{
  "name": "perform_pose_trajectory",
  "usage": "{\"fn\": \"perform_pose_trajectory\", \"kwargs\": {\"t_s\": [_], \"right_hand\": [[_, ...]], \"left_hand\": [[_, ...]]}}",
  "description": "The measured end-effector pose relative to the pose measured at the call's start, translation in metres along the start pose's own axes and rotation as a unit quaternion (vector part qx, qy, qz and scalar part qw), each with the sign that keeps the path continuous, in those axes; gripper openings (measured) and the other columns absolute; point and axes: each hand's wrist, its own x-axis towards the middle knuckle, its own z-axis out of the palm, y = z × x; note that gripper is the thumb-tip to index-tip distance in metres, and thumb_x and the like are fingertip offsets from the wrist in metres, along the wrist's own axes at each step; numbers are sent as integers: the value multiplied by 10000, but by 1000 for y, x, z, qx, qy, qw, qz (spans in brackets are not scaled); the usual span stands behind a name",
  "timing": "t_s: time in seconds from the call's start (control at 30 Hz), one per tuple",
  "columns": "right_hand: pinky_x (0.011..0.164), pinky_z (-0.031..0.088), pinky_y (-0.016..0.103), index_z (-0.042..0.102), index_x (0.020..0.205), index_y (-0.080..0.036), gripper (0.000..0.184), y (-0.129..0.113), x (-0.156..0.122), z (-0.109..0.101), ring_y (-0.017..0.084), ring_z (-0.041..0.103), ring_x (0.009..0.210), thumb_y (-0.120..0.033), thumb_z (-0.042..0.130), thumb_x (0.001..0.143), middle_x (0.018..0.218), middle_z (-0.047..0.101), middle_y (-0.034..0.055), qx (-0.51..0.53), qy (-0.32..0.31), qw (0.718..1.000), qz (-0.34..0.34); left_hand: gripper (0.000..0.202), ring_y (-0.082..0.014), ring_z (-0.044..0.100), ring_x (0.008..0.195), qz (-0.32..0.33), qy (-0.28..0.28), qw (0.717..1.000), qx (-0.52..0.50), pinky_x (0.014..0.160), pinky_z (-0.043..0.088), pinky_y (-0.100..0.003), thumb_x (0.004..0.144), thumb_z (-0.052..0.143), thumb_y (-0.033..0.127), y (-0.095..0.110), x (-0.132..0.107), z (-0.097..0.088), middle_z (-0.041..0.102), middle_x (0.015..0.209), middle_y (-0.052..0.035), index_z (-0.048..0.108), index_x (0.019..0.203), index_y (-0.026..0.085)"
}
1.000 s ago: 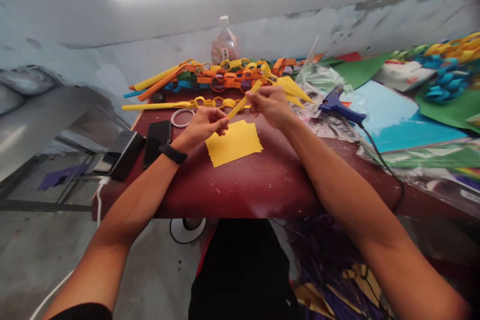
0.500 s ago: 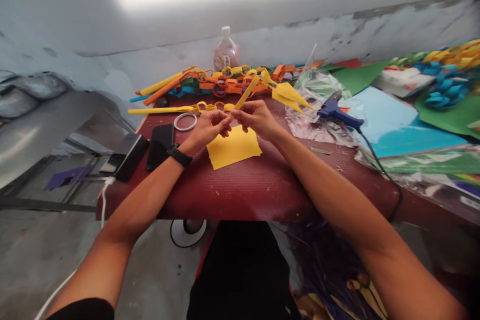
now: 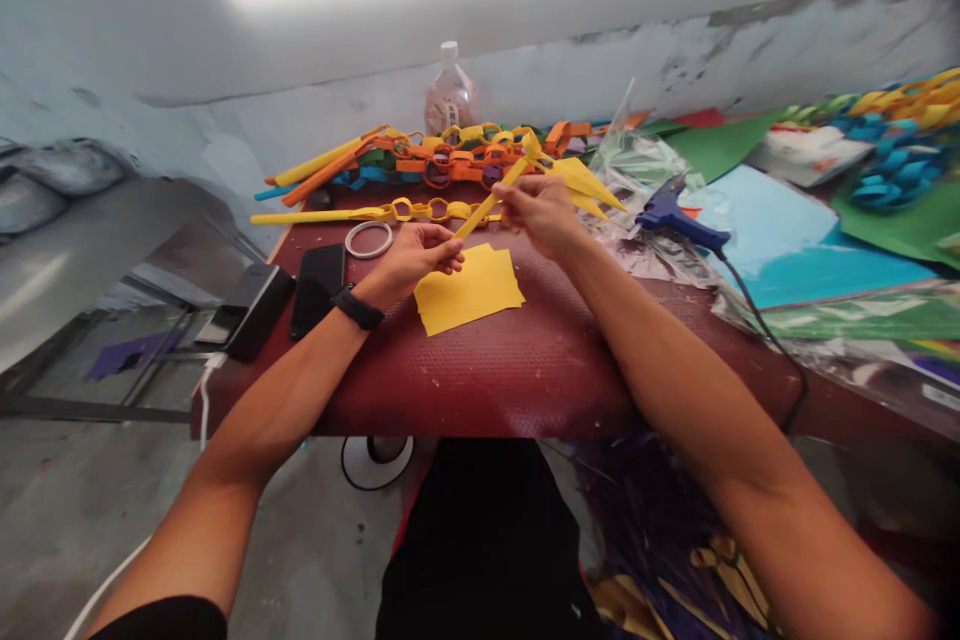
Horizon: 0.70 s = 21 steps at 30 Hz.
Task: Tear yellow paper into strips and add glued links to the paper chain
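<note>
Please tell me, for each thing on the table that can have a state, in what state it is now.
Yellow paper strip: held off the table, one end in each hand.
Left hand: pinching the strip's lower end.
Right hand: pinching the strip's upper end.
Yellow sheet: lying flat.
Yellow chain: links joined, lying flat.
Bottle: upright, capped.
Glue gun: lying down, cord attached.
Phone: screen dark.

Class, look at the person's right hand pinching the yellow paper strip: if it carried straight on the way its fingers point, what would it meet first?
Probably the yellow paper chain lying on the red table: the right hand points left and away along the yellow paper strip. Depth is unclear, so it might pass above it.
</note>
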Motion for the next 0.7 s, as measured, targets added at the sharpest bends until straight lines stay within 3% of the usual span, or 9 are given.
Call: {"fn": "perform_pose_trajectory", "kwargs": {"t_s": [0.17, 0.23, 0.3, 0.37, 0.5, 0.57, 0.7], "right_hand": [[381, 294, 204, 656, 619, -191, 370, -19, 20, -46, 35, 313, 416, -240, 872, 916, 516, 527, -61, 32, 204, 978, -24], [390, 291, 215, 664, 644, -194, 368, -24, 19, -48, 40, 305, 426, -275, 864, 942, 524, 508, -65, 44, 218, 975, -14], [406, 322, 217, 676, 682, -196, 394, -24, 11, -39, 45, 334, 448, -412, 922, 901, 558, 527, -60, 37, 153, 987, 21], [422, 363, 222, 679, 701, -191, 464, -19, 0, -22, 48, 379, 472, -523, 986, 807, 607, 568, -43, 25, 47, 997, 64], [428, 388, 238, 746, 764, -165, 488, 0, -17, 12, 69, 444, 499, -566, 1021, 724, 605, 576, -27, -20, -131, 988, 82], [408, 378, 239, 748, 739, -164, 485, 7, -21, 20, 69, 454, 478, -570, 1013, 712, 584, 569, -33, -30, -150, 986, 64], [383, 360, 222, 689, 663, -183, 454, 12, -22, 27, 58, 452, 443, -512, 995, 725, 557, 561, -46, -6, -108, 993, 52]], "left_hand": [[215, -85, 700, 561, -57, 2, 998, 38, 577, 551, -184, 1002, 785, 98, -1, -1, 0, 751, 673, -58, 717, 798, 93], [224, -82, 700, 562, -55, 18, 998, 34, 583, 557, -184, 1016, 759, 84, 0, 0, 0, 752, 679, -56, 707, 798, 96], [203, -80, 702, 569, -35, 31, 999, 16, 592, 565, -187, 1007, 775, 94, 1, 1, 0, 756, 694, -46, 700, 819, 105], [197, -81, 701, 572, -15, 26, 1000, 2, 593, 567, -190, 982, 827, 138, 2, 1, 1, 760, 708, -38, 698, 837, 110], [267, -84, 700, 568, 11, 8, 1000, -7, 583, 568, -193, 921, 923, 258, 3, 2, 0, 767, 719, -41, 718, 847, 104], [290, -82, 697, 563, 15, 9, 1000, -10, 577, 565, -190, 911, 938, 296, 2, 3, 0, 768, 717, -43, 732, 856, 99], [333, -81, 693, 556, 2, 4, 1000, -14, 573, 562, -189, 895, 955, 341, 2, 4, 2, 764, 701, -42, 733, 841, 99]]}}
